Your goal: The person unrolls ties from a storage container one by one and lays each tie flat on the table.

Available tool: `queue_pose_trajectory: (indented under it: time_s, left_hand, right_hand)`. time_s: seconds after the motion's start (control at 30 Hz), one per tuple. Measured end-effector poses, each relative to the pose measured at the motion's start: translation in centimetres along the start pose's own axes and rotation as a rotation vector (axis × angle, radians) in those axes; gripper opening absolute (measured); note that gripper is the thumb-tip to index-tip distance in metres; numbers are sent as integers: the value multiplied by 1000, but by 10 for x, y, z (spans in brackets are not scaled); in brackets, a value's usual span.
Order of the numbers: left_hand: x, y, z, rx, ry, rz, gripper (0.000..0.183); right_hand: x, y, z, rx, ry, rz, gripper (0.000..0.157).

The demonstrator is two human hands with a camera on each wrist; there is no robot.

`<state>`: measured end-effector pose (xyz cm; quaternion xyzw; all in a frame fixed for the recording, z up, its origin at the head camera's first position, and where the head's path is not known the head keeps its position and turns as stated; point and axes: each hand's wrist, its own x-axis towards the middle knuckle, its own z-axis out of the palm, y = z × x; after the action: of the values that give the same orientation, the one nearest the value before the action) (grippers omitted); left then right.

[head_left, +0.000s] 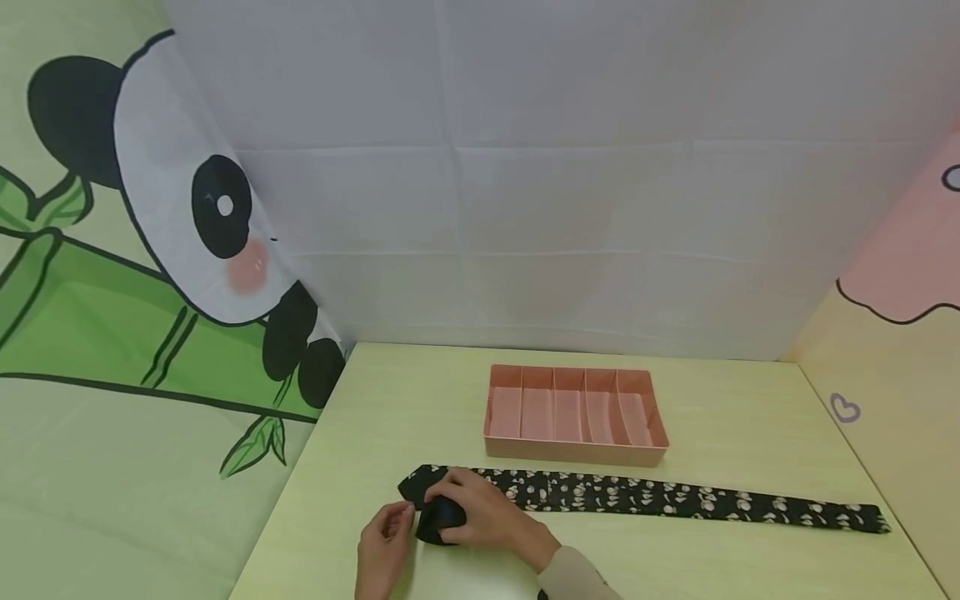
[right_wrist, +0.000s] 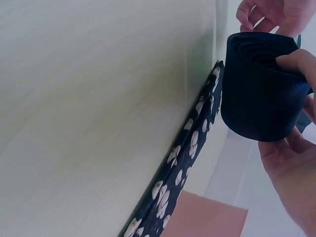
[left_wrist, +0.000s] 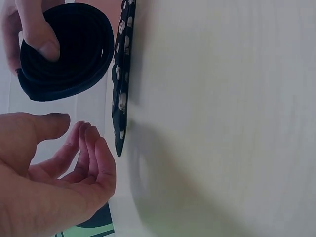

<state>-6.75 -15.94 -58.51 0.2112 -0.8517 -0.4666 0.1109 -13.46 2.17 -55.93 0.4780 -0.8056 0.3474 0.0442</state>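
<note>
Right hand (head_left: 486, 510) grips the dark rolled tie (head_left: 450, 512), its coiled end turned toward the left and the person; the left hand (head_left: 383, 547) is just left of the roll, fingers loosely curled, holding nothing. Just beyond both, the patterned tie (head_left: 637, 495) lies on the table (head_left: 738, 417), long axis running left to right, pointed tip leftward, the right hand nearer it

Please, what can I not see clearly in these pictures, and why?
Head: part of the dark roll, covered by the right hand.
Left wrist: the rest of the patterned tie, cut off by the top edge.
Right wrist: part of the pink tray, cut off by the bottom edge.
</note>
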Motion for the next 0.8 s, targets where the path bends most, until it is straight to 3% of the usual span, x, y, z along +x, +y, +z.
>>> queue_pose_trajectory:
  time_s: [0.33, 0.8]
  left_hand:
    - [-5, -4, -2, -14, 60, -84, 22]
    - [-14, -9, -9, -27, 118, -165, 32]
  right_hand:
    - [11, -1, 15, -102, -2, -52, 45]
    - [27, -15, 22, -172, -159, 54, 45]
